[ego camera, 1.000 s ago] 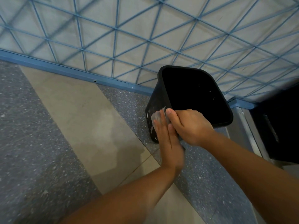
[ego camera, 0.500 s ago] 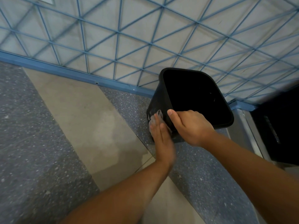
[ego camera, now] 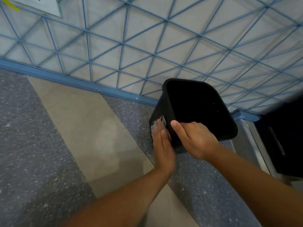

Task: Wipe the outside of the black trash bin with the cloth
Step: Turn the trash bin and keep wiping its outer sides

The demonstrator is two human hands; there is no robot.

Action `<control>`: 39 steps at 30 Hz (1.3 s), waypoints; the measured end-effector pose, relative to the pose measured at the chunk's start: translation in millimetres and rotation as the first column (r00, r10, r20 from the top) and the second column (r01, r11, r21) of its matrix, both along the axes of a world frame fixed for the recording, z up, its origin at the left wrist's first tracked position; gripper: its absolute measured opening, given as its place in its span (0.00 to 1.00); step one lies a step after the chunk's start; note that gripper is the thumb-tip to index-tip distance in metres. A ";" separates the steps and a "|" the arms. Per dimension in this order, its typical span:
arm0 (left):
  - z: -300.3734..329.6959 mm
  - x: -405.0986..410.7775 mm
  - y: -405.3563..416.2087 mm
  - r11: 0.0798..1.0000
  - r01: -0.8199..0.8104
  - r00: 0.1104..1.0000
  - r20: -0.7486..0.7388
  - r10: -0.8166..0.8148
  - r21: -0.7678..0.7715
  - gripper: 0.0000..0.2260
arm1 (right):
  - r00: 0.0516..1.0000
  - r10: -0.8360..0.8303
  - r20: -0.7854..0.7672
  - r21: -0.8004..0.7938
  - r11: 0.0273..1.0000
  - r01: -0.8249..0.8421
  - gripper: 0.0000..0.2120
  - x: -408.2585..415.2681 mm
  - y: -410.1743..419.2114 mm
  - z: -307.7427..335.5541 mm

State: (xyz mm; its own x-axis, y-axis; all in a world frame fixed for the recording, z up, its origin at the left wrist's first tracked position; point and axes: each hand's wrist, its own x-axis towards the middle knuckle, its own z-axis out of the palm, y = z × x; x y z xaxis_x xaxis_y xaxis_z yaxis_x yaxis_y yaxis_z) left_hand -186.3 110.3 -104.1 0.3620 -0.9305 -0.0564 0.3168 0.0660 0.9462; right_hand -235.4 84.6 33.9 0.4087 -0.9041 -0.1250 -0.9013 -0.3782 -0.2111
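Black plastic trash bin [ego camera: 159, 108], square-mouthed and tipped toward the camera, stands on the speckled grey and beige floor [ego camera: 82, 128] close to the blue skirting of a wall with a blue lattice pattern [ego camera: 147, 46]. The left hand [ego camera: 164, 149] lies flat, fingers straight, pressing a small pale crumpled cloth [ego camera: 156, 126] against the bin's left outer side. The right hand [ego camera: 195, 138] curls over the near rim and grips it, steadying the tilt. Wiping looks under way on that one side; whether it is already clean cannot be told, and the far and right walls, hidden here, probably remain. A dark cabinet with a metal edge [ego camera: 282, 136] sits just right of the bin and, with the wall behind, crowds access to those sides, so turning the bin would likely help.
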 end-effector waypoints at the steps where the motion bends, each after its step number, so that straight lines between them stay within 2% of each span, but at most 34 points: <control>1: 9.1 3.6 -7.5 1.000 -0.008 0.997 -0.077 0.009 0.019 0.22 | 1.000 0.003 0.007 0.000 1.000 -0.003 0.30 -0.2 -0.4 -0.5; 3: 22.4 0.2 -7.6 1.000 0.004 0.992 -0.128 -0.001 0.029 0.26 | 1.000 -0.005 0.008 0.009 1.000 0.005 0.35 -1.4 -0.7 -0.6; 5: 17.1 -0.2 7.5 0.997 0.060 0.998 -0.003 -0.060 0.040 0.32 | 1.000 -0.013 -0.004 -0.002 1.000 0.013 0.37 -2.5 0.3 -0.2; 6: 7.4 1.4 8.5 0.995 0.091 0.990 0.107 -0.096 0.052 0.32 | 1.000 -0.016 -0.012 -0.009 1.000 0.015 0.36 -2.4 0.9 0.5; 7: 1.4 6.1 6.1 0.993 0.103 0.983 0.149 -0.111 0.060 0.30 | 1.000 -0.016 -0.018 -0.015 1.000 0.015 0.35 -1.9 1.1 0.8; 8: 2.8 12.0 0.5 0.993 0.103 0.987 0.121 -0.110 0.063 0.27 | 1.000 -0.018 -0.023 -0.019 1.000 0.018 0.33 -1.2 1.3 0.8; 10: 24.1 17.0 -12.4 0.998 0.050 0.995 -0.086 -0.047 0.027 0.18 | 1.000 -0.013 -0.018 -0.020 1.000 0.013 0.33 0.1 0.5 -0.1; 12: 40.8 11.4 -7.7 0.999 0.043 0.986 -0.161 -0.045 -0.019 0.18 | 1.000 -0.007 -0.002 -0.008 1.000 0.007 0.35 -1.1 -0.1 -1.4; 14: 26.0 5.7 2.1 0.996 0.041 0.993 -0.110 -0.050 -0.077 0.18 | 1.000 -0.011 -0.005 0.000 1.000 0.011 0.34 -3.4 0.6 -0.6; 17: 1.6 10.8 -9.0 0.998 0.055 0.997 -0.056 -0.057 -0.033 0.17 | 1.000 -0.015 -0.024 -0.007 1.000 0.014 0.33 -4.5 1.1 0.5; 19: 13.6 9.2 -13.7 1.000 0.024 0.997 -0.067 -0.023 0.019 0.18 | 1.000 -0.012 -0.021 -0.009 1.000 0.011 0.33 -3.6 0.4 0.2; 21: 20.9 2.6 -4.1 1.000 0.019 0.999 0.039 -0.019 0.011 0.20 | 1.000 -0.011 -0.019 -0.006 1.000 0.011 0.33 -4.3 0.5 -0.4; 23: 13.2 -0.2 0.8 0.999 0.045 0.999 -0.018 -0.046 -0.021 0.21 | 0.999 -0.010 -0.038 -0.005 1.000 0.010 0.29 -4.4 1.5 0.4; 25: 9.7 7.7 -3.8 0.998 0.056 0.997 -0.055 -0.054 0.022 0.17 | 0.999 -0.011 -0.051 -0.016 1.000 0.011 0.27 -3.1 1.8 1.1; 28: 24.9 8.4 -7.7 0.999 0.028 0.987 -0.160 -0.023 0.033 0.16 | 0.999 0.000 -0.054 -0.026 1.000 -0.001 0.28 -1.0 -0.5 0.5; 29: 26.9 3.5 -0.8 1.000 0.021 0.990 -0.141 -0.020 0.006 0.17 | 0.999 0.002 -0.050 -0.024 1.000 -0.003 0.27 -1.3 -1.2 0.1; 31: 14.8 -4.8 19.4 0.997 0.017 1.000 -0.002 -0.017 -0.070 0.18 | 0.999 0.001 -0.044 -0.026 1.000 -0.002 0.26 -1.6 -1.5 0.7; 33: -6.0 -5.5 24.8 0.997 0.030 0.997 0.070 -0.025 -0.074 0.20 | 0.999 -0.003 -0.037 -0.033 0.999 0.002 0.25 -1.9 -0.5 0.8; 36: 6.6 -1.5 5.6 0.999 -0.001 0.994 -0.113 0.006 0.039 0.15 | 0.999 0.006 -0.036 -0.035 0.999 -0.007 0.26 -2.2 -0.1 -1.1; 39: 27.0 -8.4 10.1 0.999 0.010 0.993 -0.118 -0.014 -0.032 0.18 | 1.000 0.000 -0.017 -0.011 1.000 0.000 0.28 -4.6 -1.2 -0.9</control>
State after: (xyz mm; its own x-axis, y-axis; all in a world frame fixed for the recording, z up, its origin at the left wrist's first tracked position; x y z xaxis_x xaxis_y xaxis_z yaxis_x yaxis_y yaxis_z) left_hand -194.7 120.4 -77.1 0.3434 -0.9366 -0.0690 0.4274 0.0905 0.8995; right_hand -240.0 83.4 33.0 0.4067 -0.9054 -0.1216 -0.9047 -0.3807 -0.1913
